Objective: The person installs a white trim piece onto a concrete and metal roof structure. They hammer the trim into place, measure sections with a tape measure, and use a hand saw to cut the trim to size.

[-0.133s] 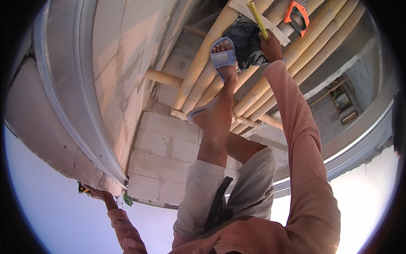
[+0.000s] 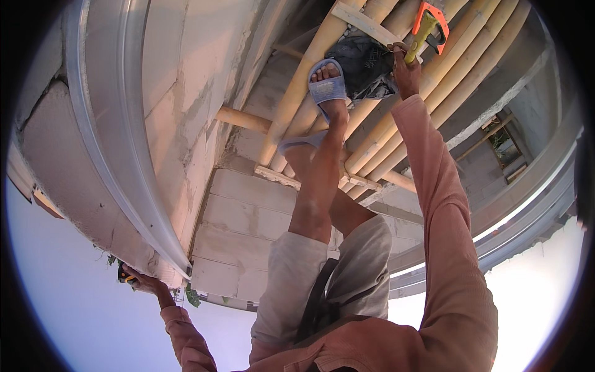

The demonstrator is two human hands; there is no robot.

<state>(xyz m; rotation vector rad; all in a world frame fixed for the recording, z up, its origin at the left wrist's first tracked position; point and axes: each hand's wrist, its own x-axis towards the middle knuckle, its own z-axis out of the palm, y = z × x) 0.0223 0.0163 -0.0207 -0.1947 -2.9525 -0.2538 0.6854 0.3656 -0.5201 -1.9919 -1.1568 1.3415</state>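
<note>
My right hand (image 2: 407,75), far out on the bamboo poles, is closed round one end of a yellow-green stick-like tool (image 2: 419,38). The tool's wider far end overlaps the orange-and-black saw handle (image 2: 428,8). Beside that hand lies a crumpled black plastic bag (image 2: 361,65), with a pale wooden strip (image 2: 365,23) just beyond. At lower left, my left hand (image 2: 145,283) grips a small black-and-yellow tape measure (image 2: 127,274) against the end of the block wall. The fingers partly cover it. No blade is visible.
Bamboo poles (image 2: 365,149) form a platform under my sandalled foot (image 2: 327,87). To the left rises a rendered wall (image 2: 180,124) with a curved metal channel (image 2: 133,161) along it. Blockwork (image 2: 238,229) stands below; a concrete ledge (image 2: 489,111) runs along the right.
My right hand has shifted slightly right. The yellow-green tool has swung from leaning left to leaning right, across the saw handle. My left hand stays at the wall end.
</note>
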